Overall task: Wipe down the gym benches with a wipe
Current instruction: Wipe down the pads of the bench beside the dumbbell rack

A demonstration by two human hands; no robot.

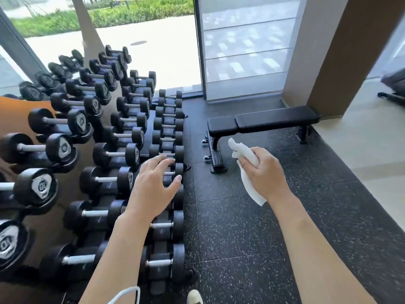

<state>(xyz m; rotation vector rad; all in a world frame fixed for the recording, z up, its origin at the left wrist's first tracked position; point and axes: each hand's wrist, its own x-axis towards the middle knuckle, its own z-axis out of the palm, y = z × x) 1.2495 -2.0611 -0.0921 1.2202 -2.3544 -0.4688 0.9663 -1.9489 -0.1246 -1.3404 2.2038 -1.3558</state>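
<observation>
**A:** Where is your wipe, and where is the bench?

**B:** Your right hand [266, 170] holds the crumpled white cloth wipe [245, 165]; the fingers are curled round its middle, one end sticks up above the fist and the other end hangs down below the wrist. The flat black padded gym bench [263, 121] stands ahead of you on the dark speckled rubber floor [241, 238], near the grey window frame [200, 51] and the brown pillar [328, 51]. The wipe does not touch the bench yet; I judge you are approaching it.

**A:** And your left hand?

**B:** Your left hand [153, 185] is empty, with the fingers spread wide and a little bent. It hovers in front of the long rack of black rubber dumbbells with silver handles [122, 137]. I cannot tell if it touches any of them.

**A:** What could go wrong from here?

**B:** The rack is very close on your left, so a swinging hand may knock a dumbbell end. The bench has a low black metal foot with small wheels [215, 159] that reaches toward you; your light shoe [195, 297] may catch it if you step in quickly. Also the loose hanging end of the wipe may drag on the floor when you bend down, and then carry dirt to the pad.
</observation>
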